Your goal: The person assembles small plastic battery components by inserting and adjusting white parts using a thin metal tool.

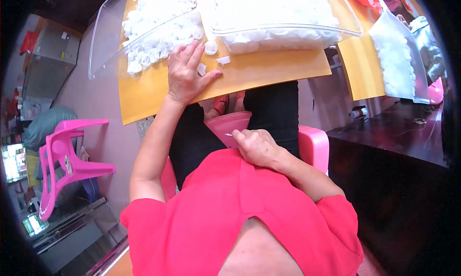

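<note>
My left hand (pixel 185 76) lies with its fingers stretched out over the near edge of the yellow tabletop (pixel 158 100). Its fingertips reach a heap of small white plastic parts (pixel 144 55) that spills from a clear plastic bin (pixel 96 50). Beside those fingers lie a round white cap (pixel 211 48) and a small white rectangular piece (pixel 223 60). Low over my lap, my right hand (pixel 259 146) is closed in a pinch. A tiny white piece (pixel 229 134) sticks out at its fingertips; its kind is too small to tell. A pink plastic container (pixel 230 122) sits between my legs, below that hand.
A second clear bin (pixel 288 28), full of white parts, stands at the table's far middle. More white pieces fill a clear bin (pixel 396 60) at the right, near another person's sleeve (pixel 425 40). A pink plastic chair (pixel 67 160) stands at the left; a dark bench (pixel 384 132) flanks my right.
</note>
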### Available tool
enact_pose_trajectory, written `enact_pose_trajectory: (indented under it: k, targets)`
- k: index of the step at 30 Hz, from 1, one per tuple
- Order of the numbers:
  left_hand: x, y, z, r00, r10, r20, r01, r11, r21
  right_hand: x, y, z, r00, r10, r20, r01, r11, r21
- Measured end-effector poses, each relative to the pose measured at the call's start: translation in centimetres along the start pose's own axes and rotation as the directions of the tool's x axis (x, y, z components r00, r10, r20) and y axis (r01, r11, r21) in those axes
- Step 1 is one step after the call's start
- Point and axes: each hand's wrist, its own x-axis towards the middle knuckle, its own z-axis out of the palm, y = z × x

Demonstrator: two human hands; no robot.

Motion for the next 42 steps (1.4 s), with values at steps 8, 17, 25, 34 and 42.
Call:
enact_pose_trajectory:
  k: [8,17,25,34,42]
  targets:
    - [0.0,0.1,-0.2,0.997,-0.017,0.078,0.015,1.000,0.023,0.2,0.0,0.0,0.999,0.026,0.039,-0.027,0.999,0.033]
    - [0.0,-0.5,0.0,0.999,0.040,0.036,-0.037,0.996,-0.082,0.2,0.7,-0.3,1.000,0.001,-0.007,0.000,0.995,0.100]
    - [-2.0,0.0,-2.7,0.977,-0.204,0.062,0.209,0.973,-0.100,0.8,2.2,-1.7,0.992,0.118,-0.041,-0.097,0.938,0.333]
    - [-4.0,1.4,-2.9,0.905,-0.425,0.000,0.417,0.888,-0.191,0.4,1.8,-1.1,0.988,0.116,-0.101,-0.077,0.941,0.328]
    - [-4.7,1.9,-3.9,0.824,-0.566,-0.022,0.505,0.752,-0.425,1.0,1.5,0.1,0.968,0.132,-0.215,-0.071,0.960,0.272]
